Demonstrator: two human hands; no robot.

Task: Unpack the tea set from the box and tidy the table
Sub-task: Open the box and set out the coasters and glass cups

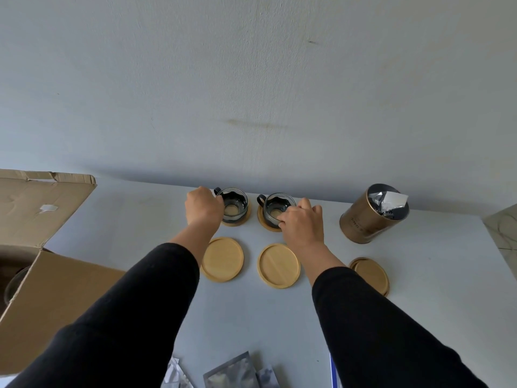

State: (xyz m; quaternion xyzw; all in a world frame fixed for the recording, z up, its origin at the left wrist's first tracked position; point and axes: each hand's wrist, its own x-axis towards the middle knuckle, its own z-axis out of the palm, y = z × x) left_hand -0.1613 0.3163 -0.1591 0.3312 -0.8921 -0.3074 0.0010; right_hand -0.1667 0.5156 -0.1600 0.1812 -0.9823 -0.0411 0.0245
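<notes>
Two small glass cups with dark handles stand on wooden coasters at the table's far edge. My left hand (202,207) is closed around the left cup (234,204). My right hand (303,222) grips the near rim of the right cup (277,210), whose coaster (265,224) shows beneath it. Two bare wooden coasters lie nearer to me, one on the left (221,259) and one on the right (279,265). An open cardboard box (47,278) sits at the left, with a glass piece (14,284) partly visible inside.
A gold tea tin (369,219) with dark packets sticking out stands at the right. A stack of wooden coasters (370,274) lies in front of it. Papers and packets (232,371) lie at the near edge. A wall rises right behind the cups.
</notes>
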